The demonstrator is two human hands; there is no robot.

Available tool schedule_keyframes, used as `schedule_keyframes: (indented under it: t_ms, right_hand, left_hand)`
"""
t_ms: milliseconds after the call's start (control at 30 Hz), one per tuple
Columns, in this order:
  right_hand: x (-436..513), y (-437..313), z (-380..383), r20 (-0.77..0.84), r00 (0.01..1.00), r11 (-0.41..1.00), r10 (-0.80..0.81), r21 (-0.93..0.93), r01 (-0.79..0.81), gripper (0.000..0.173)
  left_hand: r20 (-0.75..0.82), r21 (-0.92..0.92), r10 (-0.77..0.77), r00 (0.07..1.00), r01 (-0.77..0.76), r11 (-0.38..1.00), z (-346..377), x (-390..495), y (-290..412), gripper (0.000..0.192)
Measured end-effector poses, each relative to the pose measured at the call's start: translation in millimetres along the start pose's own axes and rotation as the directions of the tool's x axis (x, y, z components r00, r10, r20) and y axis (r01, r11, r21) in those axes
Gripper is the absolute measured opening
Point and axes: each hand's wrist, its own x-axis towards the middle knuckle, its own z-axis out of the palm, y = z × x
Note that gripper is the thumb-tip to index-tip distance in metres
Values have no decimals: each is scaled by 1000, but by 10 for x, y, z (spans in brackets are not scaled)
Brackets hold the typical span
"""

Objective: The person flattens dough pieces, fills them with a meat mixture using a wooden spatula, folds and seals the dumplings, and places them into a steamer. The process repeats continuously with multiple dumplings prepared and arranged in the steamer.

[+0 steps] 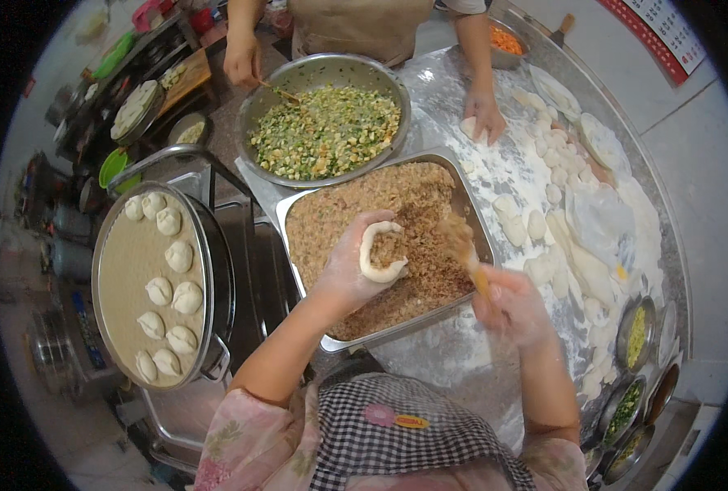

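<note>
My left hand point(353, 261) cups a round dough wrapper point(370, 265) with brown filling on it, above a rectangular metal tray point(485, 236) of brown minced filling point(339, 212). In my right hand point(514, 304) is a wooden spoon or paddle point(479, 279), its blurred end coated with filling, over the tray's right side. Several filled dough buns point(180, 256) lie on a round steamer point(207, 258) to the left. Beyond the tray stands a large metal bowl point(404, 123) of chopped green and yellow filling point(327, 132).
A person point(352, 24) opposite holds a utensil in the bowl and touches dough on the floured table point(487, 178). Dough pieces point(557, 159) and small bowls point(637, 334) lie at right. A metal rail point(183, 149) rises behind the steamer.
</note>
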Motion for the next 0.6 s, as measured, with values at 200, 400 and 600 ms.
schedule_keyframes:
  t_ms: [200, 400, 600]
  right_hand:
    - [96, 193, 233, -298, 953, 895, -49, -436, -90, 33]
    - [-59, 177, 555, -151, 933, 907, -328, -328, 265, 43]
    - [-367, -117, 487, 154, 855, 667, -495, -563, 488, 40]
  left_hand:
    - [182, -824, -282, 942, 302, 479, 123, -154, 246, 76]
    - [185, -567, 41, 982, 73, 821, 161, -309, 368, 84]
    - [204, -406, 49, 978, 38, 913, -32, -594, 459, 81]
